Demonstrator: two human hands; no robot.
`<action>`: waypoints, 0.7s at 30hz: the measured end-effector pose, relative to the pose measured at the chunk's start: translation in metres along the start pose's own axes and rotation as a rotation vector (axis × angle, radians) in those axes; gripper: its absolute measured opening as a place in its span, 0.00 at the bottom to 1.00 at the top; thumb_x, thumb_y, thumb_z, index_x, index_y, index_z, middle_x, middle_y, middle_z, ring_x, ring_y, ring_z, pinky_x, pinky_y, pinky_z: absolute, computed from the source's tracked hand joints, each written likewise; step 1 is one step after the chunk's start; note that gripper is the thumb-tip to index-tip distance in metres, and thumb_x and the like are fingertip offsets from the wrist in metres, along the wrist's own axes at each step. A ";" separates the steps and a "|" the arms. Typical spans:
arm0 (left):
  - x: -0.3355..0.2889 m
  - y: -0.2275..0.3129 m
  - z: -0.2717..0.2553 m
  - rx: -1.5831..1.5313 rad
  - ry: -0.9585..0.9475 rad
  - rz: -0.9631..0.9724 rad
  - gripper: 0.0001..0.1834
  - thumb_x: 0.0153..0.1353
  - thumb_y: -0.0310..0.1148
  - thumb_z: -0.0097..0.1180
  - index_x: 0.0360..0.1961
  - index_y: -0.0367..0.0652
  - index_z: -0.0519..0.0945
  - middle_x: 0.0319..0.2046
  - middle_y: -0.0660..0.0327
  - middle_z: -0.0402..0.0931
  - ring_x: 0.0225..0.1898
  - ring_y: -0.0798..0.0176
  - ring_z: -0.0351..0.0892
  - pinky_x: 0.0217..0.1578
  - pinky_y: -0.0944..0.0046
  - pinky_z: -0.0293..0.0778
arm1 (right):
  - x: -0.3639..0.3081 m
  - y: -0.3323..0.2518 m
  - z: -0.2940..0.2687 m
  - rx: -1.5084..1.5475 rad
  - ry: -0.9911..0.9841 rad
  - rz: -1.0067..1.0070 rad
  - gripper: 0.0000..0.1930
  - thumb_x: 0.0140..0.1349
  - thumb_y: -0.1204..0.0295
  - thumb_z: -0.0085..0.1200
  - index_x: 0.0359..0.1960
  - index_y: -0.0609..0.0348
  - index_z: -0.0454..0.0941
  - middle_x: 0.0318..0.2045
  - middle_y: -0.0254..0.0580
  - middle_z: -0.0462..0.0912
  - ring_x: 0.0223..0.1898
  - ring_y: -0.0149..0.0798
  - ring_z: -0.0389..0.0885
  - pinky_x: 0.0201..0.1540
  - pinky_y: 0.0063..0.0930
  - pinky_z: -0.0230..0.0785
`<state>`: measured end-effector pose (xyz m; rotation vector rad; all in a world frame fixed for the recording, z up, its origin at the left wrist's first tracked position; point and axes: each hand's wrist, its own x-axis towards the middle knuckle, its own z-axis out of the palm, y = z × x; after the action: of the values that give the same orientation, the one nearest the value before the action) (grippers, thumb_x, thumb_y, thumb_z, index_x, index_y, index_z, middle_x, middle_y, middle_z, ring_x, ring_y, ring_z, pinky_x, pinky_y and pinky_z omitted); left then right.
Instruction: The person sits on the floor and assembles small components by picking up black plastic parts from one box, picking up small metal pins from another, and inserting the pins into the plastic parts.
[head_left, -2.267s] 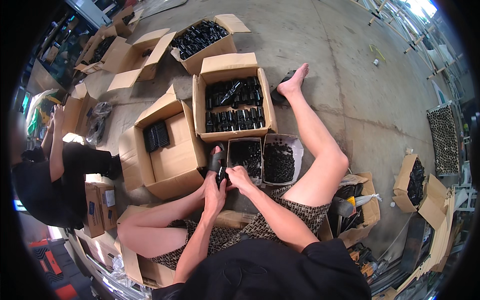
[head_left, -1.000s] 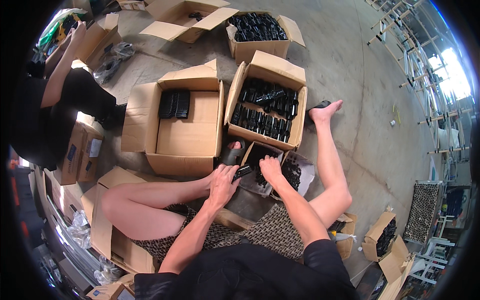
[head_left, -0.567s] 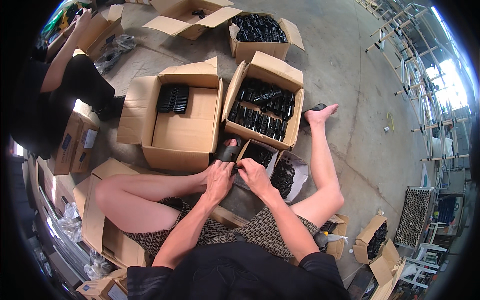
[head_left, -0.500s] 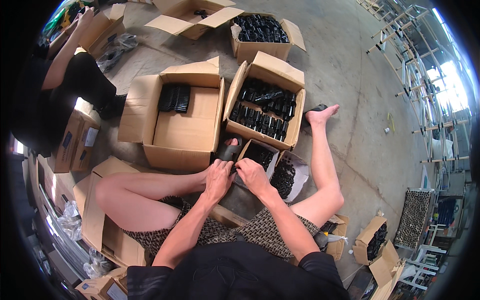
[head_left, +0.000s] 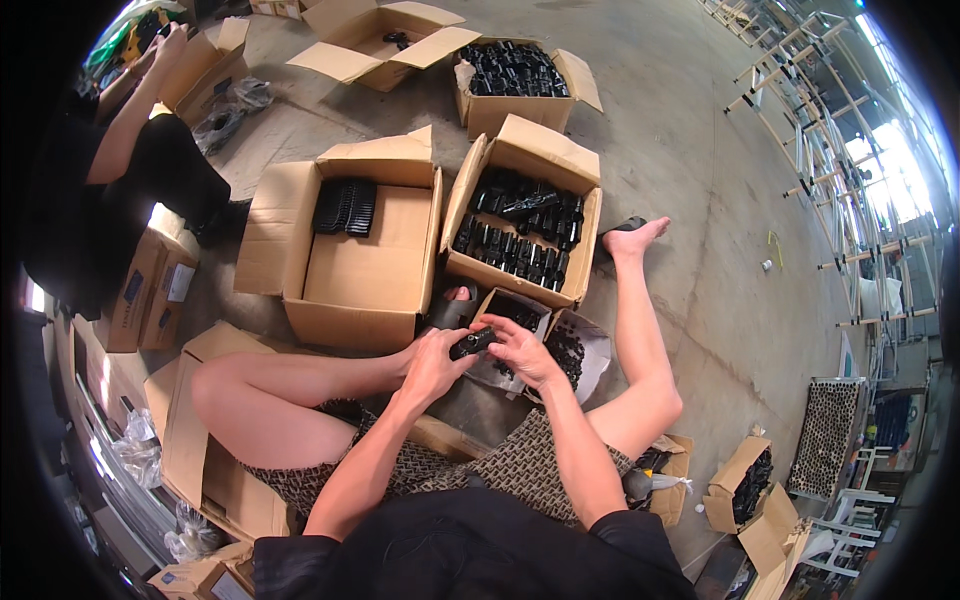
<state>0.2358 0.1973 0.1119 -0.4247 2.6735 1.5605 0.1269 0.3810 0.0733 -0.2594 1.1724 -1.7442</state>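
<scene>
A short black plastic part (head_left: 472, 343), roughly cylindrical with a small hole or stud on its side, is gripped by my left hand (head_left: 432, 364). My right hand (head_left: 523, 354) hovers at the part's right end with thumb and fingers spread; whether a fingertip touches it I cannot tell. Just beyond the hands stand two small white-lined boxes of little black pieces, a left one (head_left: 540, 312) and a right one (head_left: 598, 362). Farther off, a carton (head_left: 520, 281) holds rows of similar black parts. The carton to its left (head_left: 350, 322) has a neat stack of black parts (head_left: 346, 207) in one corner.
More cartons, one full (head_left: 512, 105) and one nearly bare (head_left: 340, 62), stand at the back. A co-worker (head_left: 140, 170) sits at the far left. White pipe frames (head_left: 830, 150) line the right side. An opened box of black parts (head_left: 740, 480) lies near right.
My hands have drawn apart from a close pinch. The black part now shows in my left hand, and my right fingers have spread. The view has shifted slightly.
</scene>
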 end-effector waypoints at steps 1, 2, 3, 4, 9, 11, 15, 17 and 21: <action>0.000 0.008 -0.004 -0.045 -0.020 -0.021 0.25 0.53 0.33 0.68 0.53 0.36 0.81 0.42 0.47 0.82 0.49 0.45 0.77 0.51 0.52 0.73 | 0.002 0.009 -0.004 0.055 -0.002 0.015 0.26 0.64 0.72 0.62 0.64 0.58 0.70 0.57 0.36 0.78 0.54 0.30 0.76 0.56 0.27 0.71; -0.002 0.013 -0.009 -0.084 -0.038 -0.049 0.26 0.53 0.33 0.68 0.53 0.36 0.81 0.42 0.46 0.82 0.50 0.45 0.77 0.52 0.52 0.73 | 0.007 0.014 -0.002 0.098 -0.001 -0.008 0.25 0.64 0.73 0.61 0.63 0.58 0.71 0.55 0.36 0.79 0.53 0.30 0.77 0.55 0.27 0.72; -0.002 0.014 -0.011 -0.090 -0.055 -0.060 0.26 0.54 0.34 0.68 0.54 0.36 0.80 0.42 0.45 0.81 0.50 0.44 0.77 0.52 0.51 0.72 | 0.010 0.018 -0.001 0.142 0.001 -0.033 0.24 0.65 0.74 0.61 0.63 0.59 0.71 0.54 0.36 0.80 0.52 0.31 0.78 0.55 0.27 0.72; -0.001 0.015 -0.013 -0.095 -0.072 -0.069 0.26 0.55 0.34 0.67 0.55 0.36 0.79 0.43 0.44 0.81 0.50 0.44 0.77 0.52 0.51 0.72 | 0.010 0.021 -0.002 0.149 0.013 -0.047 0.24 0.65 0.74 0.61 0.62 0.60 0.72 0.53 0.37 0.81 0.52 0.31 0.78 0.54 0.27 0.73; -0.005 0.001 -0.013 0.016 -0.057 0.122 0.27 0.59 0.35 0.63 0.58 0.34 0.74 0.45 0.41 0.79 0.47 0.39 0.79 0.49 0.51 0.74 | 0.010 0.025 0.002 0.167 0.060 -0.093 0.21 0.64 0.73 0.62 0.59 0.62 0.75 0.48 0.38 0.84 0.48 0.31 0.81 0.52 0.28 0.75; -0.007 0.001 -0.011 0.052 -0.066 0.176 0.27 0.61 0.34 0.61 0.60 0.34 0.72 0.45 0.41 0.78 0.47 0.38 0.78 0.49 0.50 0.74 | 0.012 0.028 0.000 0.150 0.076 -0.130 0.21 0.63 0.73 0.63 0.57 0.62 0.77 0.47 0.38 0.84 0.46 0.31 0.82 0.50 0.27 0.76; -0.005 0.000 -0.004 0.002 -0.058 0.185 0.25 0.64 0.35 0.59 0.60 0.34 0.71 0.43 0.42 0.78 0.46 0.42 0.79 0.48 0.53 0.74 | 0.013 0.038 -0.010 0.176 0.110 -0.194 0.19 0.62 0.73 0.64 0.54 0.62 0.78 0.44 0.37 0.85 0.41 0.30 0.83 0.46 0.26 0.77; -0.004 0.006 -0.005 -0.088 -0.150 0.045 0.24 0.66 0.36 0.57 0.60 0.34 0.71 0.46 0.40 0.78 0.51 0.42 0.77 0.52 0.53 0.71 | 0.014 0.039 -0.011 0.211 0.118 -0.206 0.17 0.62 0.70 0.64 0.52 0.62 0.79 0.42 0.36 0.85 0.39 0.29 0.83 0.44 0.25 0.77; -0.006 -0.003 0.003 -0.225 -0.120 0.012 0.24 0.68 0.35 0.56 0.61 0.35 0.69 0.45 0.43 0.79 0.49 0.49 0.79 0.52 0.55 0.72 | 0.010 0.024 -0.008 0.190 0.151 -0.169 0.16 0.63 0.71 0.63 0.52 0.62 0.80 0.41 0.36 0.85 0.38 0.28 0.82 0.44 0.24 0.76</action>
<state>0.2416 0.1996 0.1089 -0.3078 2.4277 1.8354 0.1313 0.3760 0.0473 -0.1167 1.1077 -2.0391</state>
